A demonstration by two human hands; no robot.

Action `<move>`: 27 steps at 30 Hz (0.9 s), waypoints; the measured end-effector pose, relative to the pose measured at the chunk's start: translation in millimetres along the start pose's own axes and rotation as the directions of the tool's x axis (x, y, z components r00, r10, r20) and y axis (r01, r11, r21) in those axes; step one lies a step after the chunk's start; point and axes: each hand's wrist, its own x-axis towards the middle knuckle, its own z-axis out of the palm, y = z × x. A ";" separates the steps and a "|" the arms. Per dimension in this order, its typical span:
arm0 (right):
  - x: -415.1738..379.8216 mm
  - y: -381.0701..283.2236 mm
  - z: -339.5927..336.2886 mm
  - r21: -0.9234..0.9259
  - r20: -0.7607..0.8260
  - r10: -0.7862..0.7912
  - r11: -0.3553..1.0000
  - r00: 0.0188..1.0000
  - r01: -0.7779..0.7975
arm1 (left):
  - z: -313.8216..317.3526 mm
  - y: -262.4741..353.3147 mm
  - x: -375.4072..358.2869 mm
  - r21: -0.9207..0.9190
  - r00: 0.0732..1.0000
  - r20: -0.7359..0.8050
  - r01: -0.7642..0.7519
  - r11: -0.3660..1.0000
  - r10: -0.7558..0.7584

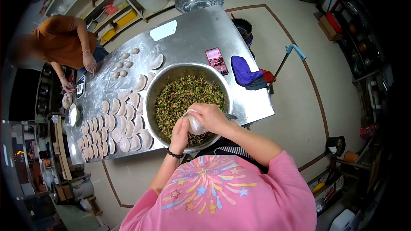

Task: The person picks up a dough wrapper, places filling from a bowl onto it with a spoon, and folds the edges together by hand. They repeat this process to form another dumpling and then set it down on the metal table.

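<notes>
My left hand (180, 135) and my right hand (209, 117) meet over the near side of a large steel bowl (150, 125). Between them is a pale dumpling (196, 126), its dough edge pinched by the fingers of both hands. Chopped filling (184, 92) of green, brown and orange bits covers the bottom of the bowl. A metal spoon handle (231, 116) sticks out past the rim by my right wrist. Left of the bowl lie rows of shaped dumplings (121, 110) on the steel table (192, 30).
Several dough balls (123, 73) sit farther back on the floured table. A co-worker (68, 38) stands at the left edge, one hand near a small scale (80, 86). A phone (216, 61) and a purple cloth item (245, 70) lie right of the bowl. A white bowl (74, 114) is far left.
</notes>
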 end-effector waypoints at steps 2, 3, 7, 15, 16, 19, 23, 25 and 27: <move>-0.1 -3.6 -3.7 0.037 -0.067 0.013 0.999 0.998 -0.010 | -3.7 -4.2 2.0 0.188 0.987 0.124 -0.120 0.975 0.098; -0.6 -4.3 -7.2 -0.033 0.045 0.007 0.999 0.999 -0.006 | -3.6 1.2 -0.1 0.321 0.984 0.143 -0.149 0.935 0.107; -0.3 -8.6 -5.3 0.042 -0.066 0.063 0.997 0.996 -0.060 | 8.9 12.2 -1.0 0.017 0.997 0.077 -0.013 1.000 0.012; -1.4 -3.8 -4.7 0.004 -0.023 0.022 1.000 0.999 -0.022 | 10.9 19.8 5.2 0.128 0.993 0.064 -0.112 0.985 0.104; -1.5 -2.7 -6.0 -0.020 -0.019 -0.027 0.999 0.999 0.026 | 8.4 18.4 6.3 0.127 0.993 0.061 -0.110 0.986 0.103; -1.0 -2.9 -5.7 -0.063 0.011 -0.003 0.998 1.000 0.004 | 6.6 18.2 6.8 0.264 0.993 0.067 -0.109 0.958 0.094; 2.7 -4.7 -10.8 -0.010 -0.068 0.016 1.000 0.998 -0.016 | 9.4 18.2 9.0 0.173 0.988 0.118 -0.120 0.978 0.101; 2.3 -1.7 -15.2 -0.060 0.054 0.021 0.998 0.998 -0.017 | 5.5 22.2 12.6 0.307 0.992 0.112 -0.092 0.947 0.060; 2.5 -8.5 -12.6 -0.007 -0.031 0.051 0.999 0.998 -0.052 | 11.4 21.6 15.6 0.123 0.996 0.069 -0.072 0.990 0.064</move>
